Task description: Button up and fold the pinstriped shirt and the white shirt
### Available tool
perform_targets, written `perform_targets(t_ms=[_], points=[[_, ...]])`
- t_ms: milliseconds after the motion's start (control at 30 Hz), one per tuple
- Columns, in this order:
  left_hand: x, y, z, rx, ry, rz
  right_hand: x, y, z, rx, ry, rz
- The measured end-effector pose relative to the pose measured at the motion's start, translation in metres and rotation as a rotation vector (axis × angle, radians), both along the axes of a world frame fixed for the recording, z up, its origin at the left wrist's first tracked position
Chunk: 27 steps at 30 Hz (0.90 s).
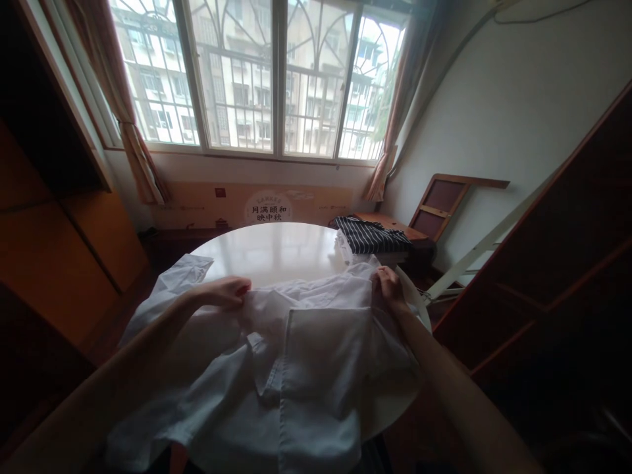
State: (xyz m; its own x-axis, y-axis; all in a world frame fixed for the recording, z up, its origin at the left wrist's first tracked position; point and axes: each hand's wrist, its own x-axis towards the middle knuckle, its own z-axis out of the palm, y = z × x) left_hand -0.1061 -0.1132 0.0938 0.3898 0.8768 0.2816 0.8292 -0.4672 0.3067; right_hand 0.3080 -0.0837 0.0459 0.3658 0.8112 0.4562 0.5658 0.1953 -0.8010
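A white shirt (pixel 320 342) lies spread over a round white table (pixel 276 247), its near part hanging over the front edge. Its cloth is rumpled, and a long seam runs down the middle. My left hand (pixel 230 291) is closed on the cloth at the upper left. At the upper right my right hand (pixel 389 287) pinches another part of the same shirt. A loose piece of white cloth, seemingly a sleeve, drapes over the table's left edge. The fingertips of both hands are partly hidden.
Folded clothes, with a black-and-white striped garment (pixel 372 236) on top, sit at the table's far right. Behind the table is a long printed box (pixel 197 205) under the window. A wooden chair (pixel 439 204) stands at the right wall, and orange cabinets (pixel 113 243) at the left.
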Motion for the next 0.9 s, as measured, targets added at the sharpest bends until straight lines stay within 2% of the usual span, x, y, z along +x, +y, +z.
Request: perform_targets(t_ms=[67,167,233,300,367,500,667,767,900], points=[[-0.001,-0.004,0.021,-0.018,0.076,-0.045,0.005,0.002,0.017,0.017,0.039,0.008],[-0.003,-0.019,0.045,0.079,0.073,0.022,0.011,0.006,0.044,0.049,0.115,-0.017],[-0.001,-0.031,0.052,-0.054,0.119,-0.083,0.014,0.009,0.058,0.073,0.144,-0.008],[0.002,-0.038,0.053,-0.299,0.188,-0.243,0.016,0.011,0.065,0.063,0.149,0.05],[0.008,-0.038,0.047,-0.424,0.215,-0.298,0.017,0.014,0.064,0.009,0.131,0.107],[0.022,-0.026,0.027,-0.334,0.19,-0.219,0.015,0.013,0.055,-0.044,0.118,0.146],[0.044,-0.021,0.011,-0.225,0.178,-0.26,0.009,0.005,0.059,-0.011,0.167,0.187],[0.049,-0.018,0.014,-0.121,0.231,-0.191,0.009,0.0,0.07,0.03,0.104,0.175],[0.038,-0.008,0.036,0.001,0.26,-0.032,0.011,-0.008,0.089,0.11,-0.179,0.07]])
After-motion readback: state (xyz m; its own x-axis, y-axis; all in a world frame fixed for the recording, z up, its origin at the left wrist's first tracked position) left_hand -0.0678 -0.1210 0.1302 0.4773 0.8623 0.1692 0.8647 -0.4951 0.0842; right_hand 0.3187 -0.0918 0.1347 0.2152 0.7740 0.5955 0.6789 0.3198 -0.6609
